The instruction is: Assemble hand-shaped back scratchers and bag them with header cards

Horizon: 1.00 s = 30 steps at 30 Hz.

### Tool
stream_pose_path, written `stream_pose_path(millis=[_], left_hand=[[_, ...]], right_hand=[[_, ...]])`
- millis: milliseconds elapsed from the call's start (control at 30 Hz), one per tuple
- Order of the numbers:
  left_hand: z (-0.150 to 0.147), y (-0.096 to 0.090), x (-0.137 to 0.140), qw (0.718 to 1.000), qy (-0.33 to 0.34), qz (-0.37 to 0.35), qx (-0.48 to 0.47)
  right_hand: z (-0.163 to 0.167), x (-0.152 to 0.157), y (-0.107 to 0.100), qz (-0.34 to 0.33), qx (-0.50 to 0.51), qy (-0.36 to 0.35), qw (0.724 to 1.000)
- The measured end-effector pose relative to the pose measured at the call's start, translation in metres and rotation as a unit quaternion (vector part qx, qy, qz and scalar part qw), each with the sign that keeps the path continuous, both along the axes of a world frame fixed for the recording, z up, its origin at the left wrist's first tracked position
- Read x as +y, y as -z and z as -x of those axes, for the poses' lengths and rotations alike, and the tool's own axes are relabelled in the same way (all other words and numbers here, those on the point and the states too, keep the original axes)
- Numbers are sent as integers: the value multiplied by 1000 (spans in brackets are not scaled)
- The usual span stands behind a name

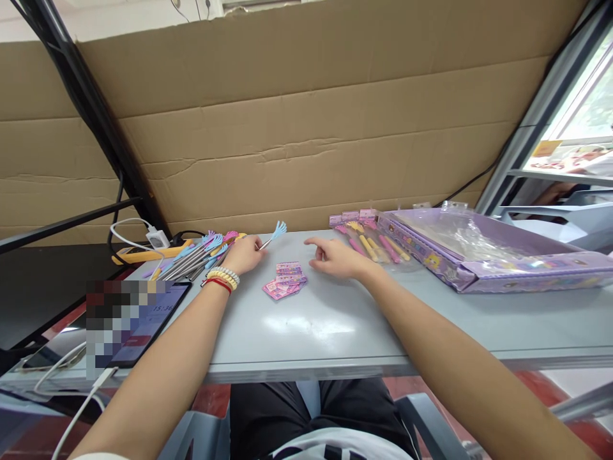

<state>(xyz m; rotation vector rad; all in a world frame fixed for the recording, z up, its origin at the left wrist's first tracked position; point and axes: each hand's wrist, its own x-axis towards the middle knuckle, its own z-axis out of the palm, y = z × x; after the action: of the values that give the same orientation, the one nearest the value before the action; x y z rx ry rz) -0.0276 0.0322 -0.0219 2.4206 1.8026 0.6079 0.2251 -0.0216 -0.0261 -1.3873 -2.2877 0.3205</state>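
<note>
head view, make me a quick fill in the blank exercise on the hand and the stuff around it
1. The left hand holds a back scratcher with a light ____ tip.
2. The purple box lies toward the person's ____ end of the table.
3. The cord bracelet on the left wrist is ____.
4. The panel behind the table is made of ____.

Missing words: blue; right; red; cardboard.

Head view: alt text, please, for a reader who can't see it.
Left hand holding a stick with a blue hand-shaped tip over a gray table, the right hand apparently empty. Small pink cards lie in the middle; more sticks are piled at left, with a purple box at right.
</note>
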Motion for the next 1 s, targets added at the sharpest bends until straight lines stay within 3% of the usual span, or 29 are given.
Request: stream_pose_path(millis=[133,333,567,700,1000], left_hand=[[-18,2,-14,993,104,-33,-45],[-32,8,-23,967,223,-86,-89],[-23,2,-18,982,162,-65,-67],[-21,3,-15,985,160,-43,-50],[-23,6,-17,977,196,-69,-51]], right_hand=[[7,-5,0,-7,49,-57,997],[20,-6,6,5,9,-106,994],[3,6,7,-72,53,15,996],[-5,10,6,-81,41,64,994],[1,-1,4,-1,14,-2,1000]])
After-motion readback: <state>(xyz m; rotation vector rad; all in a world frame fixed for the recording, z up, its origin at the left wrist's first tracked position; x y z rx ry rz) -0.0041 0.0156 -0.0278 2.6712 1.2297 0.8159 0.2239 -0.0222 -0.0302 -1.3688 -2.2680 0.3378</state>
